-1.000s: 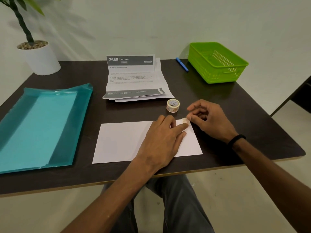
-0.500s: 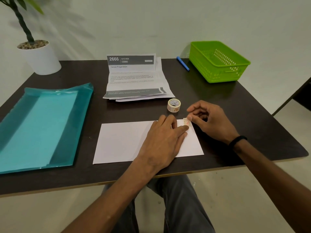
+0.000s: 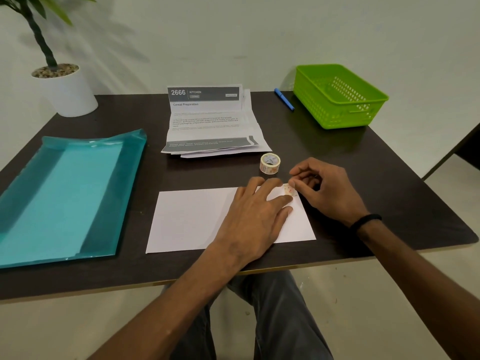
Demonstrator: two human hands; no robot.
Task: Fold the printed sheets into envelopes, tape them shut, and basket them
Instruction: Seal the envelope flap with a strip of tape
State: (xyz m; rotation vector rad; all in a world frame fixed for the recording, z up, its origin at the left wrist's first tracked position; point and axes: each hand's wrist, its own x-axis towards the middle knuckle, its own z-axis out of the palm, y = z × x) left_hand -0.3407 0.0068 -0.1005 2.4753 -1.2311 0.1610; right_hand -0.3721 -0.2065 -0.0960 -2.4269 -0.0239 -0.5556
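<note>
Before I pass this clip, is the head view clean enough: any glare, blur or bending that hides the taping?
Head view: soft, even light; faint glare on the teal folder; wide-angle bending at the table edges; the small print on the printed sheets is unreadable; the tape piece between the left hand and right hand is sharp enough.

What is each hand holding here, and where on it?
Right hand pinches the tape piece by its right end; left hand presses flat on the folded sheet.

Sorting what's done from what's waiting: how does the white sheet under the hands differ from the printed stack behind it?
The white sheet lies flat and blank; the printed stack shows text, its top fold standing up. The sheet is single, the stack several layers. Both rest on the table.
</note>
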